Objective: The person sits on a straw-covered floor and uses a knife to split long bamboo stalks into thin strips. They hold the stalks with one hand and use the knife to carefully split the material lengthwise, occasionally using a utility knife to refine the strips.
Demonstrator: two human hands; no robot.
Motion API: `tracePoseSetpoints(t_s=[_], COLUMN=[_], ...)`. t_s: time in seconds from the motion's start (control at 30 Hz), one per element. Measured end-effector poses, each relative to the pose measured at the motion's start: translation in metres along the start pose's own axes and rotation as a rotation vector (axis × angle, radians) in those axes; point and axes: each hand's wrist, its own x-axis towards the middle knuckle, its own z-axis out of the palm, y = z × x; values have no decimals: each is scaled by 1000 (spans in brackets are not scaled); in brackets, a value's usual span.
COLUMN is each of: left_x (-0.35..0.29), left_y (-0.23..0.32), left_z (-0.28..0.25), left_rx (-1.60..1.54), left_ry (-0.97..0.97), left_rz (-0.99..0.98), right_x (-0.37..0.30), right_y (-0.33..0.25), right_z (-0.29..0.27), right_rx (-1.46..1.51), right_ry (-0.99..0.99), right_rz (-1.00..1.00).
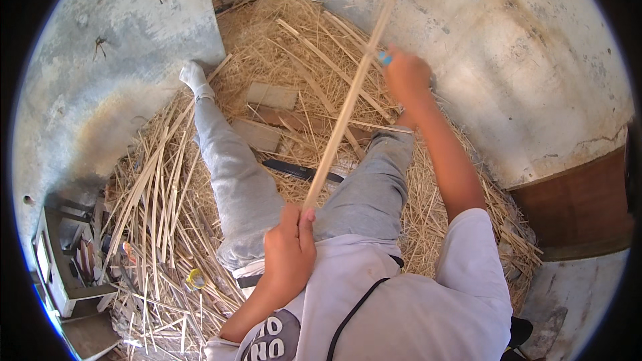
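A long, pale bamboo strip (348, 108) slants up and away from my lap toward the far wall. My left hand (289, 251) is closed round its near end, thumb along the strip. My right hand (408, 80) is a closed fist just right of the strip's far part, slightly blurred. A small blue thing (384, 58) pokes out of that fist against the strip; most of it is hidden, so its kind is unclear. On the floor between my outstretched legs (234, 167) lies a long black flat object (294, 169), partly behind the strip.
Shavings (254, 33) cover the floor, with loose strips (157, 187) heaped at left. Flat blocks (273, 95) and a brown board (294, 119) lie between my feet. A wooden frame (63, 274) stands far left. Worn walls (521, 60) close in; a brown panel (575, 200) is at right.
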Motion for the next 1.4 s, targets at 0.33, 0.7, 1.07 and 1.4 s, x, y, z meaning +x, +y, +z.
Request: tracePoseSetpoints(t_s=[0.33,0.7,1.07,1.4], left_x=[-18,-11,-23,-34], left_y=[-4,-24,-17,-10], left_z=[-4,6,19,-1], left_rx=[-48,162,254,337], left_ry=[-202,-40,-74,-166], left_rz=[10,-24,84,45], right_x=[41,-86,-58,-6], right_y=[139,-34,50,119], right_z=[22,-25,-13,5], right_rx=[-146,-93,-337,-482], right_ry=[-56,-416,-403,-342], right_rz=[498,-196,-112,159])
